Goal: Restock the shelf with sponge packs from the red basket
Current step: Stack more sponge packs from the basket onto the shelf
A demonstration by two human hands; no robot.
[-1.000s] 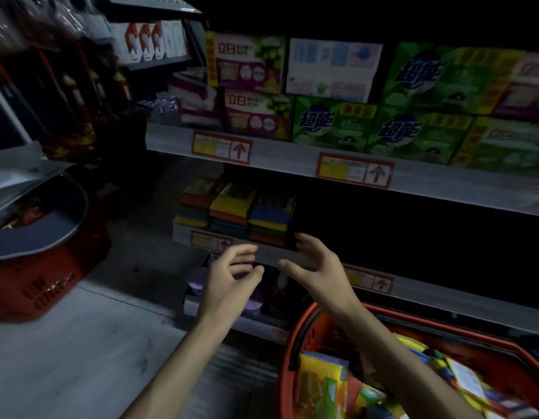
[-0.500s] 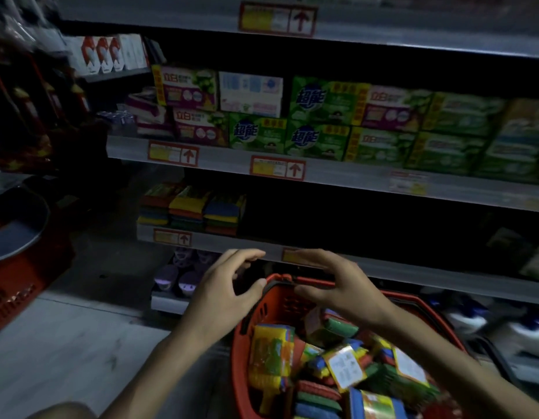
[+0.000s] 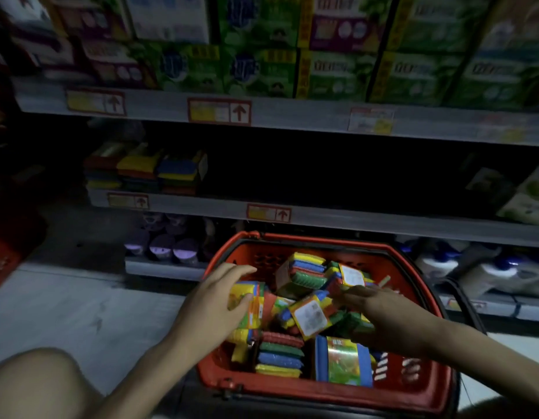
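Note:
The red basket (image 3: 322,239) stands on the floor in front of the shelves, filled with several colourful sponge packs. My left hand (image 3: 212,300) grips a yellow-wrapped sponge pack (image 3: 252,306) at the basket's left side, thumb on its front and fingers over its top. My right hand (image 3: 383,317) lies over the pile on the right, its fingers stretched toward a tilted pack with a white label (image 3: 310,316); it holds nothing that I can see. Stacked sponge packs (image 3: 141,172) sit at the left of the middle shelf (image 3: 353,219), whose dark space to their right holds nothing visible.
Green and purple soap boxes (image 3: 262,65) fill the upper shelf. Purple-lidded items (image 3: 171,249) stand on the bottom shelf left of the basket, white bottles (image 3: 489,272) to its right. Another red basket (image 3: 2,255) is at the far left. My knee (image 3: 35,385) shows bottom left.
Both hands have dropped from in front of the middle shelf into the basket. The left hand has closed on a pack. The view has tilted down and moved closer.

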